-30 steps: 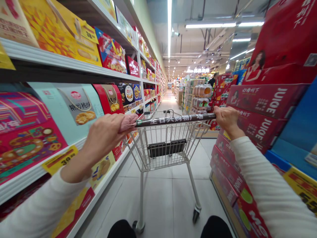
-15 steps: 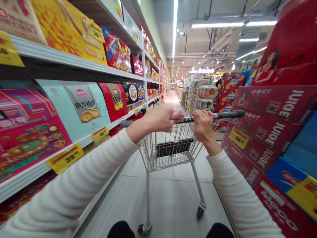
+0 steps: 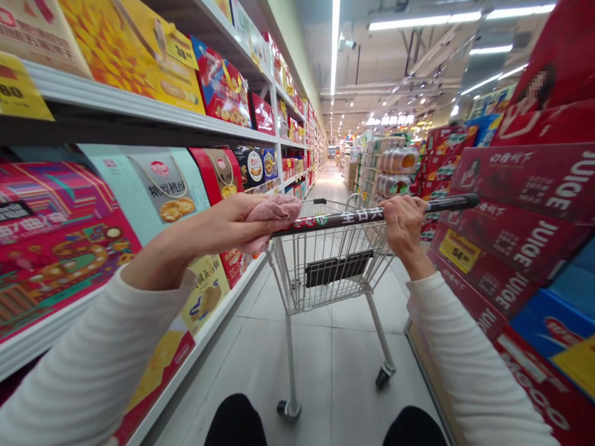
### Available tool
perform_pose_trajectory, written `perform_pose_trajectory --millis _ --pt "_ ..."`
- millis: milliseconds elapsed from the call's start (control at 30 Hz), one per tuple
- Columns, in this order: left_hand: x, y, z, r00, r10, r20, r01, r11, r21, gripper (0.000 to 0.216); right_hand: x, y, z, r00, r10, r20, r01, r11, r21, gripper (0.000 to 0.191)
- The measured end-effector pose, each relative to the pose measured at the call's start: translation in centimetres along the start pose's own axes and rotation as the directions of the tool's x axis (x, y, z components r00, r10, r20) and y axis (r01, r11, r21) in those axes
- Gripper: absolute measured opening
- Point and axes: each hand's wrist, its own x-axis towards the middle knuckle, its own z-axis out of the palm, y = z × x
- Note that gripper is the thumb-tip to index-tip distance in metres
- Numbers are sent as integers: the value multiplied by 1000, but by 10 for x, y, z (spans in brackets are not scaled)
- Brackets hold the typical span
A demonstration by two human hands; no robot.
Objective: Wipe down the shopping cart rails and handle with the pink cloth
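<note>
Ahead of me stands a wire shopping cart (image 3: 341, 266) with a dark handlebar (image 3: 332, 219) that carries white lettering. At the bar's left end, my left hand (image 3: 227, 224) grips a pink cloth (image 3: 274, 217), which is folded over the bar and hides that end. My right hand (image 3: 403, 224) is wrapped round the bar right of the lettering, its fingers curled over the top. The bar's right tip sticks out beyond this hand. Through the wires, a black panel (image 3: 339, 268) shows on the cart's near side.
Shelves (image 3: 139, 118) of boxed biscuits line the left side, close to my left arm. Stacked red cartons (image 3: 520, 179) rise on the right, near my right arm. A tiled floor (image 3: 311, 353) runs down the aisle between them, with stacked packs (image 3: 395, 167) farther off.
My left hand has slid left along the handlebar with the pink cloth, baring the lettering. My right hand keeps its hold. The cart appears slightly farther right in view.
</note>
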Motion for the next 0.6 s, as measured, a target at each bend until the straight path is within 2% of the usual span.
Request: perform_pose_trajectory --millis 200,333,433,500,600 --pt "-2 -8 -5 991 29 -128 -39 996 -79 35 -2 -2 -15 999 34 41 -34 999 -5 48" --pt "-8 -1 -4 978 5 -207 -29 993 -111 43 -4 -3 -25 999 24 29 -24 1000 -13 45" --pt "-10 4 3 971 21 -239 -49 993 -111 34 -5 0 -31 1000 6 5 -6 1000 5 46" --pt "-8 4 11 942 16 -336 -55 993 -105 35 -5 2 -35 1000 0 -12 1 1000 22 45" --pt "1 1 22 865 -48 -500 -21 991 -131 42 -6 5 -38 1000 3 -24 -2 999 34 46"
